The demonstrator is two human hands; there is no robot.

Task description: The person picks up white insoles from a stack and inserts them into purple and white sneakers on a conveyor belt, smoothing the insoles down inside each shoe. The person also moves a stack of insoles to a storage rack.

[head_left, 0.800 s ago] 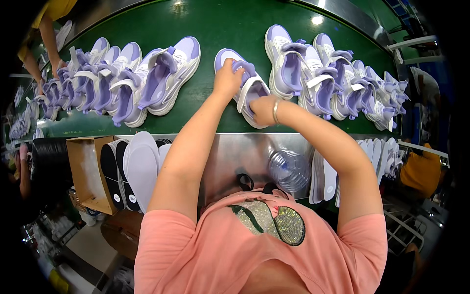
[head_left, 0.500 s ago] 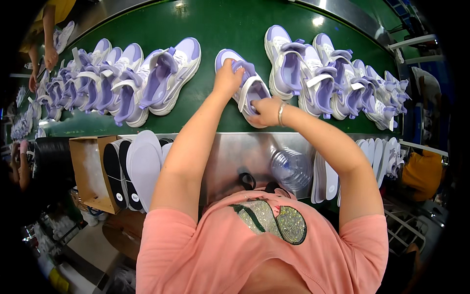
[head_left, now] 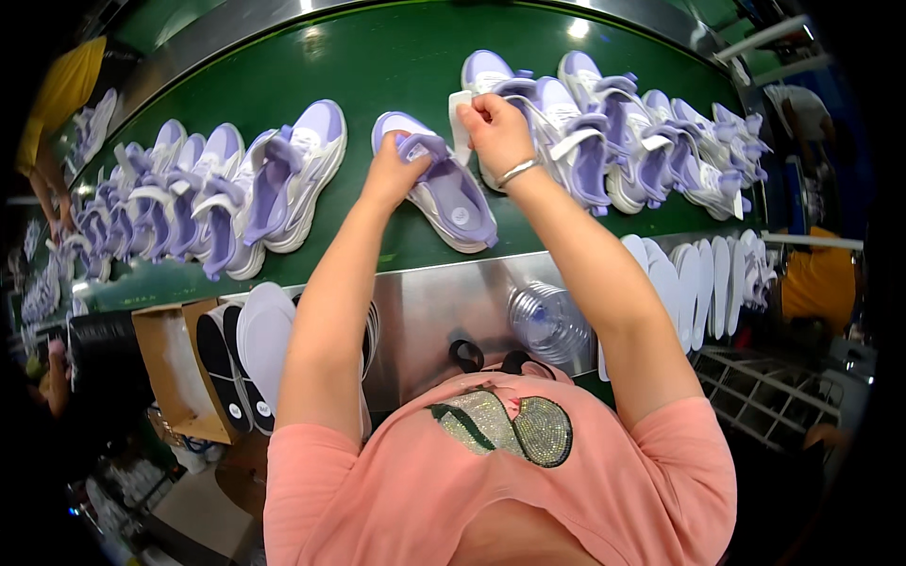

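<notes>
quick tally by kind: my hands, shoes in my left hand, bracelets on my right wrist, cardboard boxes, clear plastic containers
Hands: 2 (left hand, right hand)
Held shoe: 1
Bracelet: 1
Cardboard box: 1
Clear plastic container: 1
Total: 6

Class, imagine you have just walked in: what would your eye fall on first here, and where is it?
The lilac and white shoe in mid-picture on the green table, held near its front by the left hand, while the right hand grips its white strap. Similar shoes stand in rows on both sides. Lower down, a glittering patch stands out on the pink shirt.
</notes>
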